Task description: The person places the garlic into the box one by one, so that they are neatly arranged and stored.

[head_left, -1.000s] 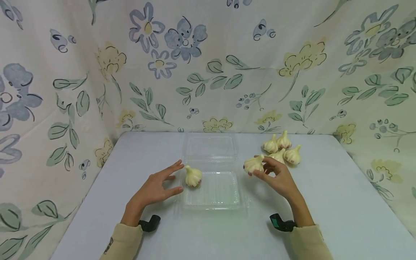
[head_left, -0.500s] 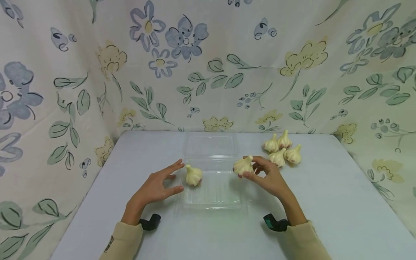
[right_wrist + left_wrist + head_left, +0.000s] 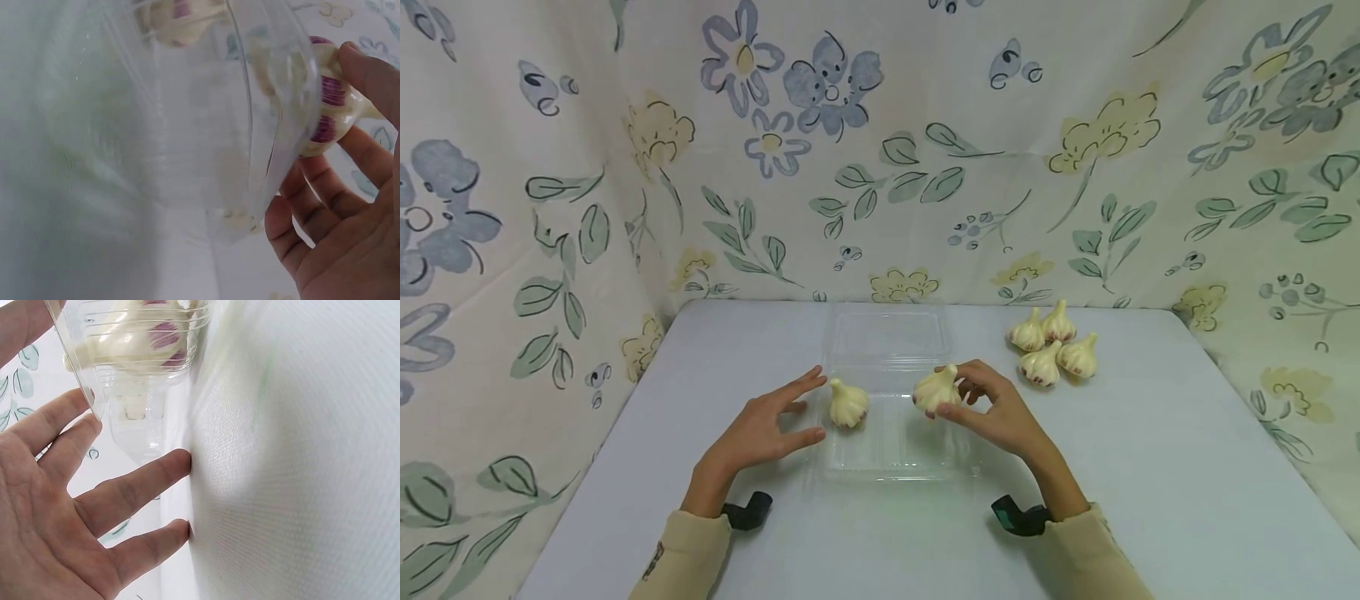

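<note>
In the head view a clear plastic clamshell box lies with its lid folded back, away from the person. One garlic bulb sits at the left side of its tray. My right hand pinches a second garlic bulb between thumb and fingers, above the tray's right part. In the right wrist view that held bulb shows purple patches and is partly behind the clear wall. My left hand has its fingers spread at the box's left edge; in the left wrist view some fingertips touch the rim.
Several more garlic bulbs are grouped at the back right of the white table. A floral curtain hangs behind the table and at its sides. Each wrist wears a black camera mount.
My right hand has carried the pinched garlic bulb leftward, from beside the box to over its tray. The left hand has stayed at the box's left edge.
</note>
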`<state>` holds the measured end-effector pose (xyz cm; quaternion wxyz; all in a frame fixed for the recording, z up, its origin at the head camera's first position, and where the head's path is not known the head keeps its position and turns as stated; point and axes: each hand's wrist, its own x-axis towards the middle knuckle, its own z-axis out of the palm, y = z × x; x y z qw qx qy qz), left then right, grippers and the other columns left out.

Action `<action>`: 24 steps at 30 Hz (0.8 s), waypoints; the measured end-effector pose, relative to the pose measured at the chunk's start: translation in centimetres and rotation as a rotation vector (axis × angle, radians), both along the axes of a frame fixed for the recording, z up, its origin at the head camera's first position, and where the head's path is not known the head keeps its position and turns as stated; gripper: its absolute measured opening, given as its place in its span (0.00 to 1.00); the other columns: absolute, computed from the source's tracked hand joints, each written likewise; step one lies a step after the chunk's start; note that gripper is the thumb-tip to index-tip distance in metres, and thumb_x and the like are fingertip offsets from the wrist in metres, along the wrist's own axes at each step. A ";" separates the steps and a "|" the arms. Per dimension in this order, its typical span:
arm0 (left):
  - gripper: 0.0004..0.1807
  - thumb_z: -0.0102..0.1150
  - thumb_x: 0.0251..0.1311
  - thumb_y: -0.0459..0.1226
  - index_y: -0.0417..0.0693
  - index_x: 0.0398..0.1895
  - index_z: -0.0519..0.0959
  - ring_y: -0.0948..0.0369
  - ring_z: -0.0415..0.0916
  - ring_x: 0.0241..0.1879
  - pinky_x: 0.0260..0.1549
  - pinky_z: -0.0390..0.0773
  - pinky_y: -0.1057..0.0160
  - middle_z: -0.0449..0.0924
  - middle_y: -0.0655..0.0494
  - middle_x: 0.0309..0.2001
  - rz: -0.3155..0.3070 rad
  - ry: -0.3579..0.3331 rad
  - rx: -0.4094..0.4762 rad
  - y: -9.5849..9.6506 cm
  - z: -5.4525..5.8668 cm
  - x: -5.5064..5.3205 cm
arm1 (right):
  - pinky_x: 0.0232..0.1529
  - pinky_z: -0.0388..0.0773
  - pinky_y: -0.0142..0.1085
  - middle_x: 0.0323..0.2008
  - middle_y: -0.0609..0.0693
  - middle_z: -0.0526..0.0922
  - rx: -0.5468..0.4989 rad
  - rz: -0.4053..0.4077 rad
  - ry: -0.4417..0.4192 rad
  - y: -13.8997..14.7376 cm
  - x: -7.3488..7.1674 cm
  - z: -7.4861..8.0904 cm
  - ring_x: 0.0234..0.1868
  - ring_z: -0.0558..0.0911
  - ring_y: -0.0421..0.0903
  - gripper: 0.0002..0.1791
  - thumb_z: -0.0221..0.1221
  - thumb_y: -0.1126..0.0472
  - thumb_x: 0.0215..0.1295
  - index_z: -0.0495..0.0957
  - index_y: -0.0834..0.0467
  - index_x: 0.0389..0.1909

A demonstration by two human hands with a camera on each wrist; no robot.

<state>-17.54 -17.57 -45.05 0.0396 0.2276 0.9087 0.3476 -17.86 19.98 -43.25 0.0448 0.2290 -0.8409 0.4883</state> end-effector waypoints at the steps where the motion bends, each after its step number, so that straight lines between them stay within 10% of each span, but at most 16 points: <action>1: 0.42 0.69 0.62 0.53 0.62 0.78 0.63 0.46 0.82 0.59 0.64 0.69 0.31 0.55 0.61 0.81 0.001 -0.002 0.000 0.0 0.0 0.0 | 0.43 0.78 0.35 0.45 0.44 0.81 -0.001 0.005 0.005 -0.2 0.0 0.0 0.42 0.79 0.42 0.20 0.73 0.59 0.60 0.82 0.49 0.53; 24: 0.42 0.69 0.61 0.53 0.61 0.78 0.64 0.47 0.83 0.59 0.63 0.70 0.31 0.56 0.62 0.81 0.004 -0.003 0.009 -0.1 -0.1 0.0 | 0.43 0.80 0.40 0.45 0.42 0.82 0.058 0.153 -0.009 -5.2 -0.1 -0.2 0.40 0.79 0.39 0.25 0.75 0.53 0.57 0.84 0.45 0.57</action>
